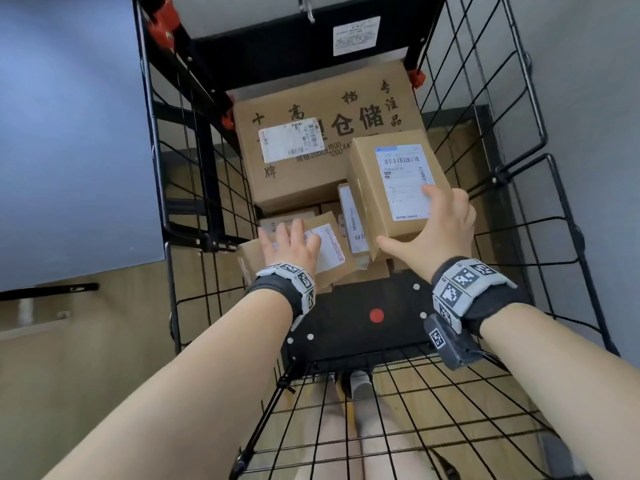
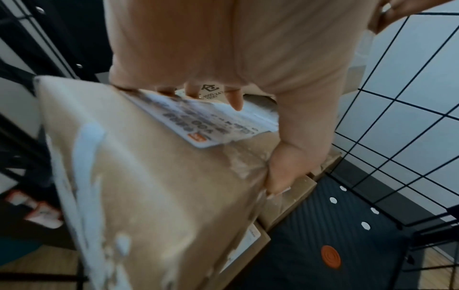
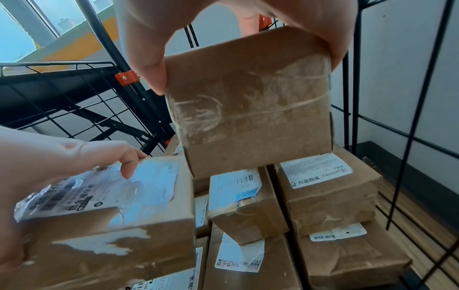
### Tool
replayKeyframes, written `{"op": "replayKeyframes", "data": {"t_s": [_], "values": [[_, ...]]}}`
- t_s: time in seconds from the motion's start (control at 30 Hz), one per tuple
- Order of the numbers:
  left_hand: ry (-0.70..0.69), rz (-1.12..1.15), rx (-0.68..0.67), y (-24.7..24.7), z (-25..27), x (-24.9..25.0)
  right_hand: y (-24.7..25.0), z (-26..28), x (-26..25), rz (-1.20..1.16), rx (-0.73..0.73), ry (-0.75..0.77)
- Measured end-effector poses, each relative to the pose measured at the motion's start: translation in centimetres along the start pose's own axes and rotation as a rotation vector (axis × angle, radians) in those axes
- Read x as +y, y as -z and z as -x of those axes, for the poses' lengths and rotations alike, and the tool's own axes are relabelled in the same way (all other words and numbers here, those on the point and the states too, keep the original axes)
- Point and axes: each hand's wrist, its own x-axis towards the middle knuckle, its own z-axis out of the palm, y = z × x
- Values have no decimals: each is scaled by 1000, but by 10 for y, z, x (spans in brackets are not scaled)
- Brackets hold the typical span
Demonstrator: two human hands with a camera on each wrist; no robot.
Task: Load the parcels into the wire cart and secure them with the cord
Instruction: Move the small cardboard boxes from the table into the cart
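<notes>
I look down into a black wire cart (image 1: 346, 306). A big cardboard box (image 1: 332, 98) with printed characters stands at the cart's far end. My right hand (image 1: 403, 216) grips a labelled brown box (image 1: 367, 174), thumb on its near left side and fingers over the label. From the right wrist, this box (image 3: 248, 121) hangs just above the lower parcels. My left hand (image 1: 291, 237) grips a smaller labelled parcel (image 1: 329, 251) at the near left, with fingers across its top. The left wrist view has the thumb at the corner of this parcel (image 2: 149, 176).
Several small taped parcels (image 3: 327, 192) lie packed on the cart floor under both hands. Wire side walls (image 1: 540, 133) rise on the left and right. A thin black cord (image 1: 540, 221) hangs along the right wall. A metal hook (image 1: 306, 10) sits at the far top rail.
</notes>
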Motion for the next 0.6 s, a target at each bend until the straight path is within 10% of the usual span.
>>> {"op": "replayKeyframes", "data": {"t_s": [0.6], "values": [[-65,235,84,-24,-86,-15,-22,-10,22,16,35,84]]}}
